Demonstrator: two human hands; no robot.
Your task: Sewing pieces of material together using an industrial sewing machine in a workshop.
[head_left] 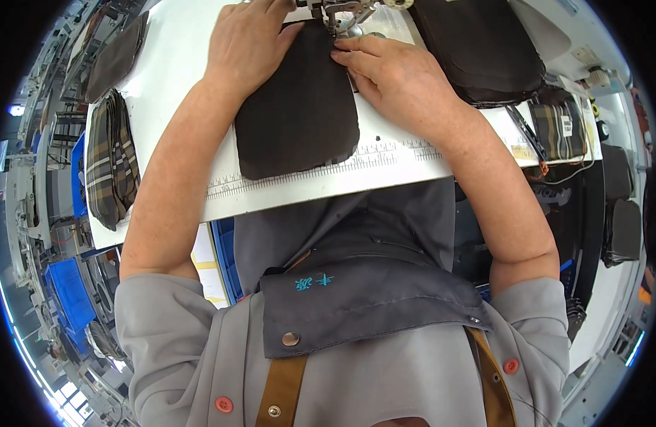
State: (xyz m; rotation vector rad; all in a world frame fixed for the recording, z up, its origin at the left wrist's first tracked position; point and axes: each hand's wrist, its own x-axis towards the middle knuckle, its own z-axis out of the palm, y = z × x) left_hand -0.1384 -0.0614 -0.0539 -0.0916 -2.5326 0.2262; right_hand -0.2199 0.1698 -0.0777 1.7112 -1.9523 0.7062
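A dark brown-black fabric panel (297,114) with rounded corners lies flat on the white sewing table, its far end at the needle area of a sewing machine (340,11). My left hand (250,46) rests on the panel's left side, thumb spread away from the fingers, whose tips are partly cut off by the upper frame edge. On the panel's right edge, close beside the machine's needle, lie the stretched fingertips of my right hand (401,75). Both hands are open and touch the panel without gripping it. The underside of the panel is hidden.
A thick stack of dark panels (477,50) stands at the far right. Near it are plaid pieces (558,127) and black tweezers (531,139). More plaid pieces (111,160) and a dark panel (118,60) lie at left. A printed ruler (395,151) runs along the table's near edge.
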